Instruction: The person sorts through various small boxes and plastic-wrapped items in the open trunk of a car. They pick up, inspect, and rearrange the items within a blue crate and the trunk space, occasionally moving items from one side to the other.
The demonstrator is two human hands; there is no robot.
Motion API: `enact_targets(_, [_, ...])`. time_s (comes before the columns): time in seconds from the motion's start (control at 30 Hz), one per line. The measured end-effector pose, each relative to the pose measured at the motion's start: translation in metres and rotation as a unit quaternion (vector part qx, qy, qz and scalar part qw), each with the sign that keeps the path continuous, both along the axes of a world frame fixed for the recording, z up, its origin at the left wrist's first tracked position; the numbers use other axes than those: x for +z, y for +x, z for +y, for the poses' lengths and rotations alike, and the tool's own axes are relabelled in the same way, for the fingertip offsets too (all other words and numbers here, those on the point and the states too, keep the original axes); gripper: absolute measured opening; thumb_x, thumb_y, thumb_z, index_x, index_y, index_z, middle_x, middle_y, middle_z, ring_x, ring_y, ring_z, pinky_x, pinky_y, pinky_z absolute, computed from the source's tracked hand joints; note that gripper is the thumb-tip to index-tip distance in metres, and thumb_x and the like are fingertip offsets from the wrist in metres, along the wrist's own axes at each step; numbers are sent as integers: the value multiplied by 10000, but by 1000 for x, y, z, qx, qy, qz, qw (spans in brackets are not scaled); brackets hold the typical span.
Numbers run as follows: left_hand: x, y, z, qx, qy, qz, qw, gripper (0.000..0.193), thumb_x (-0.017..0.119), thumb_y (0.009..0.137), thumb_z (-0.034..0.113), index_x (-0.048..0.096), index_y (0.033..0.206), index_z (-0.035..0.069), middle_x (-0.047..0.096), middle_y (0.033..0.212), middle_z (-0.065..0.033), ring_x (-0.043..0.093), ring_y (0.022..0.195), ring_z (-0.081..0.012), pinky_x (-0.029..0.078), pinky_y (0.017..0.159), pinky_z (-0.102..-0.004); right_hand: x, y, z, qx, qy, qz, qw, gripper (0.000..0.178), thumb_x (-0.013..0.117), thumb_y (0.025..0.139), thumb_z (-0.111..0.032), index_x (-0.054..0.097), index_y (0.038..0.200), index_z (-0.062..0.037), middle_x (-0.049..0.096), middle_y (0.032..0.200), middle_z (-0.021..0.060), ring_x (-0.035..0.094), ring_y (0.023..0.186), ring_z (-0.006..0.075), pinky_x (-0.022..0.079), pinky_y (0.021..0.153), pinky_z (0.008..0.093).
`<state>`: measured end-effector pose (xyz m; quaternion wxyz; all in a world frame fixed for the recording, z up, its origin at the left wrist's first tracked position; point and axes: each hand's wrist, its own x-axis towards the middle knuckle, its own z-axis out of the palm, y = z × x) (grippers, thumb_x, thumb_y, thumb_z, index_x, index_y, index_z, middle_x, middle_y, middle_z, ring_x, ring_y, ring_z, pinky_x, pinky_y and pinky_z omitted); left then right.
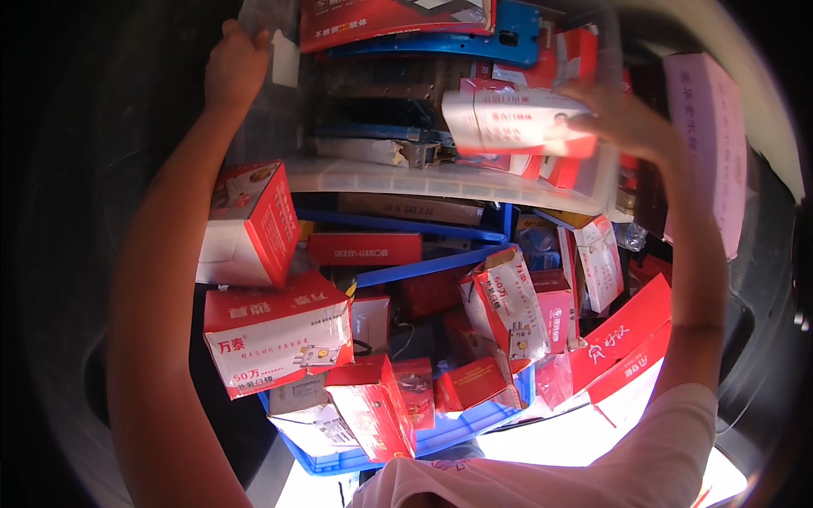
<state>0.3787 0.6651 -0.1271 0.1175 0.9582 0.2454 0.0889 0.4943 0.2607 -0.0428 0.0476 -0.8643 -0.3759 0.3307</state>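
Note:
My right hand (622,118) grips the end of a small white and red cardboard box (500,121), slightly blurred, above the right part of a clear plastic bin (406,178). At the bin's far left corner, my left hand (235,69) has its fingers curled over the edge. Inside the bin lie a blue flat case (518,38), a large red box (389,19), dark flat pieces and several red and white boxes. A torn white carton (364,151) lies along the bin's near wall.
Nearer me, a blue plastic basket (339,463) holds several red and white boxes. Two larger boxes, one upper (246,227) and one lower (278,334), stand at the left. A red carton (622,339) leans at right, below a tall pink box (707,152). Dark vehicle-like panels surround everything.

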Motion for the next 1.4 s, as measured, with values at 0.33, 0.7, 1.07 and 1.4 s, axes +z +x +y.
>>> enact_targets(0.33, [1, -2, -1, 6, -11, 4, 1000, 377, 515, 864, 306, 423, 986, -38, 600, 873, -302, 571, 876, -455, 469, 752, -499, -30, 1, 128, 287, -263, -162, 907, 479, 775, 542, -245, 640, 996, -175, 570, 1044, 20, 501, 1035, 194, 390, 832, 384])
enact_targets(0.7, [4, 0, -2, 18, -19, 20, 999, 367, 500, 880, 301, 414, 987, -40, 594, 888, -307, 574, 882, -444, 486, 744, -480, -93, -31, 124, 429, -235, -165, 856, 329, 642, 717, -214, 647, 1023, -333, 411, 1315, 22, 377, 1188, 219, 289, 908, 446])
enact_targets(1.07, [-1, 1, 2, 6, -15, 15, 1000, 393, 505, 874, 330, 420, 1009, -29, 590, 903, -313, 565, 890, -465, 484, 745, -491, -65, -16, 103, 400, -171, -122, 892, 714, 842, 430, -220, 546, 1073, -126, 597, 1013, 41, 504, 1069, 192, 353, 909, 383])
enact_targets(1.4, [-45, 5, 39, -16, 35, -1, 999, 459, 470, 891, 408, 434, 1086, -7, 589, 895, -311, 555, 902, -462, 488, 710, -497, 16, -44, 53, 93, 28, -192, 977, 436, 757, 645, -214, 595, 1028, -83, 651, 917, 63, 621, 865, 225, 491, 761, 355])
